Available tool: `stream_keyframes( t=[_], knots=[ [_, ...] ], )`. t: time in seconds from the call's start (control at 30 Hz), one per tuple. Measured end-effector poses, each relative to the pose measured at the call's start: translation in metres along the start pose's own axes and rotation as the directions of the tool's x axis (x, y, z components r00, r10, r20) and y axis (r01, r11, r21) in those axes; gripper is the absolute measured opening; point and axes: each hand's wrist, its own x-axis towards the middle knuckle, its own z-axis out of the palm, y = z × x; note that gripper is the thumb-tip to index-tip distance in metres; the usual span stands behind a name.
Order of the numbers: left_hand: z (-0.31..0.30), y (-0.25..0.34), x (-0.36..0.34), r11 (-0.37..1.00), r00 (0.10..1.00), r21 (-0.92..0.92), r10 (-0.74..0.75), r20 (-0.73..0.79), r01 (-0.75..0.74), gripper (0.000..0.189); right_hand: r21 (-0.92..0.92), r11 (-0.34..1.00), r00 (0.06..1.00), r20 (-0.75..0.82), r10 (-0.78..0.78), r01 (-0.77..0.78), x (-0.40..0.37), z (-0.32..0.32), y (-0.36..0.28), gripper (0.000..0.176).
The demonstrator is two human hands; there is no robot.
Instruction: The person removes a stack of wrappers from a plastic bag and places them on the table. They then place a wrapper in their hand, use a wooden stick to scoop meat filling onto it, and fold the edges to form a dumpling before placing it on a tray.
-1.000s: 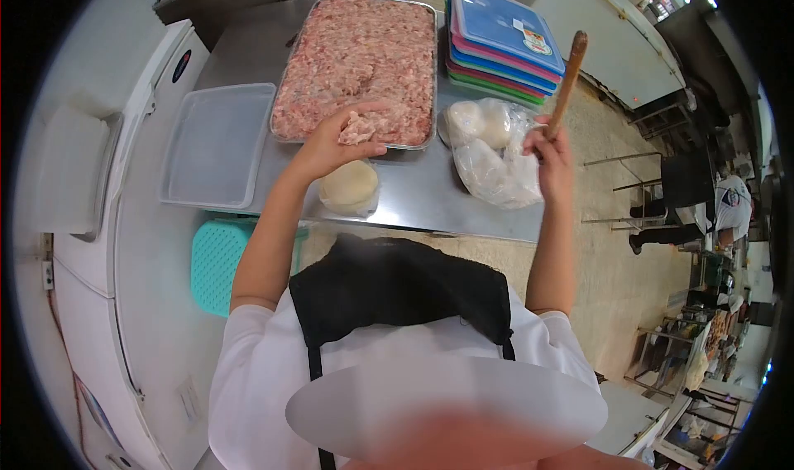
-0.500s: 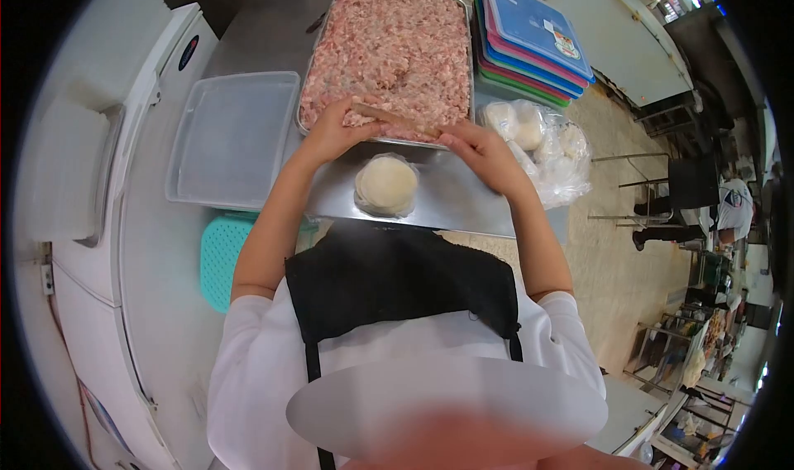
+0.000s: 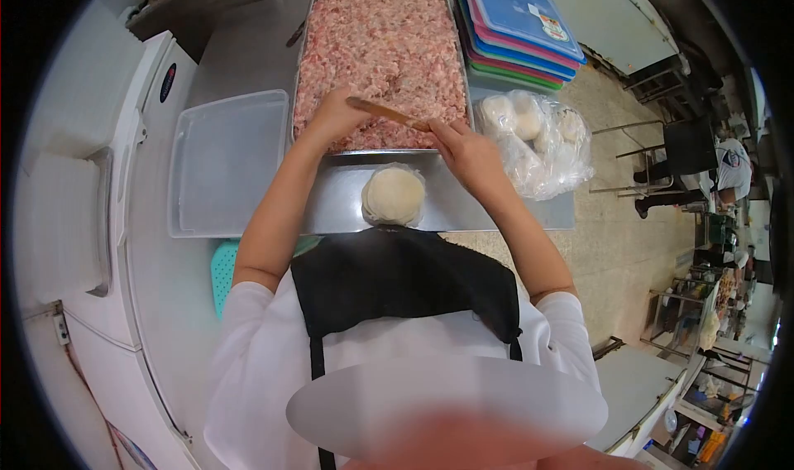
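Steel table (image 3: 339,199), lids (image 3: 521,27), bagged rounds (image 3: 528,124), meat (image 3: 380,56), stick (image 3: 387,112)

Your widest open stretch was over the far-left steel table (image 3: 240,44), beyond the clear plastic container (image 3: 229,168) and left of the meat tray (image 3: 385,48); the container's edge nearly met the tray's rim, so little room lay between them; in front of you, bare steel flanked the stack of pale rounds (image 3: 393,195) on both sides, though your forearms slanted over its outer parts; the wooden stick (image 3: 387,114) barred the tray's near end, bridging your left hand (image 3: 337,116) and right hand (image 3: 465,146); on the right, the bag of dough balls (image 3: 536,147) and coloured lids (image 3: 521,31) crowded the tray — only narrow gaps there.
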Motion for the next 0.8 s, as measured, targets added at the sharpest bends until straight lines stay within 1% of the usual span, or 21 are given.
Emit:
stream_keyframes(
  t=[0.07,0.1,0.13,0.17,0.23,0.27,0.3,0.37,0.4,0.47,0.5,0.57,0.6,0.67,0.7,0.73,0.77,0.8],
  knots=[
    [0.000,0.009,-0.004,0.999,0.998,-0.015,-0.028,0.049,0.029,0.047,-0.032,0.993,0.991,0.067,0.112,-0.110,0.003,0.015,0.036,0.025],
    [-0.001,0.013,-0.010,0.999,1.000,-0.020,0.027,0.015,-0.027,0.048,-0.050,0.986,0.982,0.096,0.161,-0.157,0.005,0.015,0.048,0.026],
    [-0.001,0.018,-0.019,0.996,0.996,-0.023,0.084,-0.020,-0.084,0.049,-0.101,0.971,0.956,0.179,0.232,-0.217,0.007,-0.002,0.040,0.027],
    [-0.003,0.023,-0.027,0.990,0.988,-0.027,0.138,-0.062,-0.140,0.050,-0.044,0.968,0.953,0.172,0.249,-0.245,0.013,-0.018,0.040,0.028],
    [-0.008,0.035,-0.045,0.978,0.979,-0.081,0.188,-0.081,-0.194,0.053,0.079,0.940,0.934,0.173,0.314,-0.331,0.007,-0.040,0.041,0.029],
    [-0.014,0.044,-0.045,0.966,0.969,-0.105,0.224,-0.101,-0.234,0.054,0.265,0.882,0.919,0.178,0.353,-0.390,0.005,-0.046,0.043,0.031],
    [-0.017,0.050,-0.045,0.964,0.970,-0.109,0.238,-0.049,-0.243,0.055,0.369,0.868,0.941,0.197,0.276,-0.332,0.004,-0.048,0.038,0.031],
    [-0.021,0.056,-0.047,0.961,0.965,-0.118,0.257,0.057,-0.249,0.057,0.569,0.792,0.969,0.217,0.116,-0.222,0.001,-0.045,0.019,0.029],
    [-0.019,0.053,-0.047,0.958,0.958,-0.048,0.284,0.030,-0.283,0.058,0.445,0.847,0.929,0.344,0.137,-0.290,0.004,-0.040,0.006,0.029],
    [-0.016,0.047,-0.043,0.936,0.939,0.093,0.344,-0.020,-0.341,0.061,0.498,0.826,0.934,0.346,0.092,-0.266,0.004,-0.021,0.006,0.029],
    [-0.017,0.047,-0.042,0.934,0.938,0.096,0.347,-0.007,-0.345,0.061,0.521,0.817,0.937,0.343,0.063,-0.246,0.008,-0.016,0.008,0.030],
    [-0.023,0.049,-0.040,0.930,0.936,0.111,0.350,0.024,-0.350,0.063,0.398,0.895,0.946,0.314,0.074,-0.202,0.017,-0.031,0.024,0.028],
    [-0.023,0.044,-0.036,0.945,0.951,0.110,0.306,0.033,-0.308,0.061,0.335,0.924,0.951,0.299,0.082,-0.185,0.020,-0.038,0.026,0.028],
    [-0.021,0.030,-0.026,0.968,0.974,0.105,0.223,0.043,-0.226,0.059,0.332,0.934,0.983,0.164,0.082,-0.134,0.020,-0.050,0.004,0.027],
    [-0.023,0.037,-0.029,0.970,0.978,0.129,0.201,0.061,-0.207,0.059,0.328,0.938,0.991,0.098,0.088,-0.116,0.018,-0.052,-0.006,0.026],
    [-0.026,0.050,-0.035,0.970,0.980,0.151,0.180,0.080,-0.191,0.059,0.184,0.981,0.993,0.111,0.036,-0.056,0.017,-0.042,-0.007,0.024],
    [-0.028,0.057,-0.037,0.969,0.982,0.174,0.160,0.100,-0.175,0.059,0.174,0.981,0.988,0.141,0.062,-0.086,0.019,-0.042,-0.005,0.025],
    [-0.025,0.052,-0.038,0.952,0.974,0.204,0.222,0.053,-0.228,0.059,0.164,0.979,0.981,0.173,0.093,-0.122,0.020,-0.045,-0.002,0.025]
  ],
)
